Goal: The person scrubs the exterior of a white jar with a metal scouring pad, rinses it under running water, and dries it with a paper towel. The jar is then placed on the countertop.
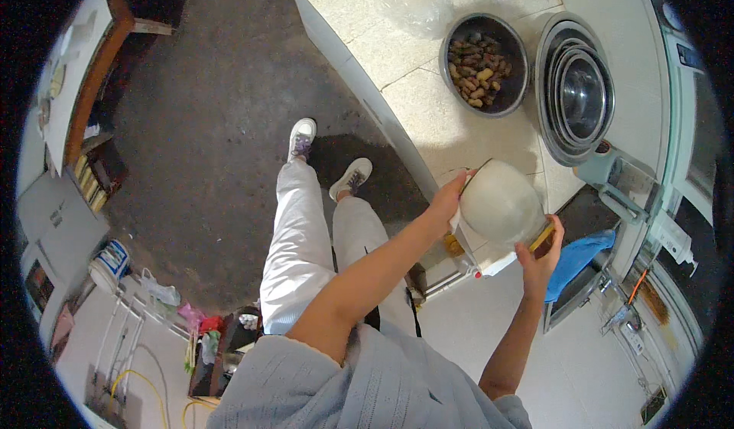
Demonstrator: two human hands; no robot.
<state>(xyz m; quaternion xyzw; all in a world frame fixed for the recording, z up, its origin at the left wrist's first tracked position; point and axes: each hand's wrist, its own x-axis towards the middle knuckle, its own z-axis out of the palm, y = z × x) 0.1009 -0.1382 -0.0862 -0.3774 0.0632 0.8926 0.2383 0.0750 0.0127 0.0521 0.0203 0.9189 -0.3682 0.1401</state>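
Note:
My left hand (447, 199) grips the left rim of a round white bowl (498, 202), held bottom-up over the counter's edge. My right hand (541, 255) holds the bowl's lower right side, with a yellow strip (542, 237) pinched against it between the fingers. Both forearms reach up from the lower edge of the picture. What lies under the bowl is hidden.
On the tiled counter (428, 100) stand a metal bowl of peanuts in shells (483, 66) and a stack of nested steel bowls (575, 89). A blue cloth (577, 257) lies by the sink at the right. My legs and white shoes (301, 139) stand on a dark floor.

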